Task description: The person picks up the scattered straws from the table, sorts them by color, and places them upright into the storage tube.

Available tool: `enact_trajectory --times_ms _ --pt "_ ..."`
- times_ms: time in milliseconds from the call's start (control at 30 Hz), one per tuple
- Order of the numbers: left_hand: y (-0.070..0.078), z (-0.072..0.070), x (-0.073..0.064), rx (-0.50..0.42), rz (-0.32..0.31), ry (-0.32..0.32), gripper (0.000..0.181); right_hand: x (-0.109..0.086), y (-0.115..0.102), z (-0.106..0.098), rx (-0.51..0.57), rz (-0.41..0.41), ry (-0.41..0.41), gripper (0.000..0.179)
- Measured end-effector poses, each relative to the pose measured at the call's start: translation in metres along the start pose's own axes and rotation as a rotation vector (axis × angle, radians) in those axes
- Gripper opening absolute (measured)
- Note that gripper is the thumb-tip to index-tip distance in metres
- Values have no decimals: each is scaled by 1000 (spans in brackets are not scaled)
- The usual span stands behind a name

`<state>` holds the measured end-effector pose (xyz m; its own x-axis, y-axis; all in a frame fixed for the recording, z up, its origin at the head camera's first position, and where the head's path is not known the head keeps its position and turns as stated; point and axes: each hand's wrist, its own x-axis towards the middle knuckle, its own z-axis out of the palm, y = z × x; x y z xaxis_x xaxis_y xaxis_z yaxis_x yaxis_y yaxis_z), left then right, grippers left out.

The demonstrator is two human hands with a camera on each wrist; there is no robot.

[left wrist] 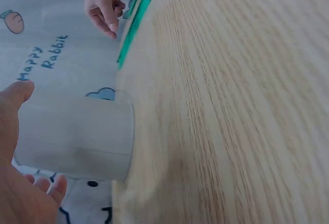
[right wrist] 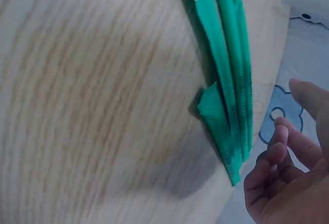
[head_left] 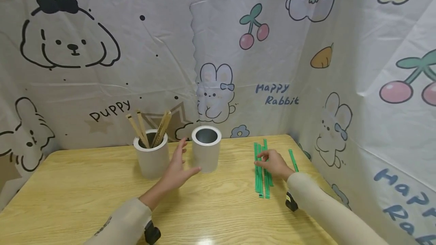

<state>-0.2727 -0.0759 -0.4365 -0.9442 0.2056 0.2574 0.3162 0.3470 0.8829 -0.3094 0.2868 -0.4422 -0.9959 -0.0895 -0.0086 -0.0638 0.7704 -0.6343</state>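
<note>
My left hand [head_left: 175,171] reaches toward the right-hand white cylindrical holder [head_left: 206,154], thumb and fingers spread apart. In the left wrist view that holder [left wrist: 74,137] stands just beyond the thumb and fingers. Over a loose bundle of long, thin green paper-wrapped sticks [head_left: 261,180] hovers my right hand [head_left: 275,163], its fingers loosely bent. The right wrist view shows this hand [right wrist: 293,172] with nothing between thumb and fingers, beside the ends of the green sticks [right wrist: 226,80].
Another white holder [head_left: 153,162] at the left contains several tan paper-wrapped sticks [head_left: 161,129]. A single green stick [head_left: 293,160] lies to the right of the bundle. The wooden table [head_left: 218,214] ends at a printed cloth [head_left: 160,48] behind and to the right.
</note>
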Motion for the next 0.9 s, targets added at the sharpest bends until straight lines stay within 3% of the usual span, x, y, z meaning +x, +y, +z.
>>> enact_trajectory --times_ms 167,400,633,900 --pt "-5 12 14 23 -28 38 116 6 2 3 -71 47 1 35" --pt "-11 25 33 -29 -50 60 125 14 5 10 -165 88 13 34" --pt "-17 32 44 -74 -29 50 126 23 1 16 -232 161 72 22" --pt "-21 36 51 -44 -68 52 119 33 -4 17 -254 297 100 43"
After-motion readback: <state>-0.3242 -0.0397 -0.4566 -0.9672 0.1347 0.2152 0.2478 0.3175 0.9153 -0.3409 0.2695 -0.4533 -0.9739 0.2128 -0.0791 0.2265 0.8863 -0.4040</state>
